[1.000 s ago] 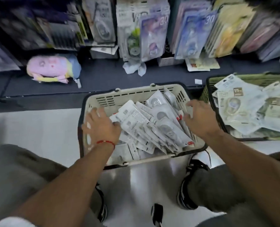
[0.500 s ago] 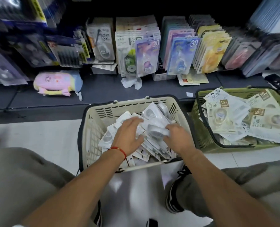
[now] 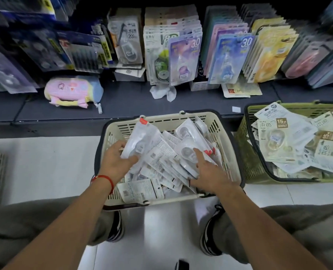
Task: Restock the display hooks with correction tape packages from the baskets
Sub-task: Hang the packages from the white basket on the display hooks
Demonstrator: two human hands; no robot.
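Crouching over cream basket [image 3: 218, 121] on the white floor [image 3: 45, 162]; person's knees and dark shoes [image 3: 116, 227] flank its near rim. Basket holds a loose pile of white correction tape packs [image 3: 161, 158], mostly back side up, barcodes showing.

Left hand [image 3: 114, 162], red string [image 3: 103, 177] on the wrist, grips one pack [image 3: 140, 141] by its lower end, thumb on top and fingers beneath; that pack is tilted up out of the pile, red tab end toward the shelf.

Right hand [image 3: 208, 172] lies on the pile at the basket's right side, index finger stretched out and touching a pack's round blister [image 3: 187, 152]. Other fingers reach down among the packs; whether they clasp any cannot be told.

Green basket [image 3: 247, 164] stands just right of the cream one, heaped with packs marked "15" [image 3: 278, 131].

Behind both, a dark shelf [image 3: 123, 102] with rows of hanging packages [image 3: 183, 59]; a pink-and-blue pouch [image 3: 72, 90] lies on the shelf at left.
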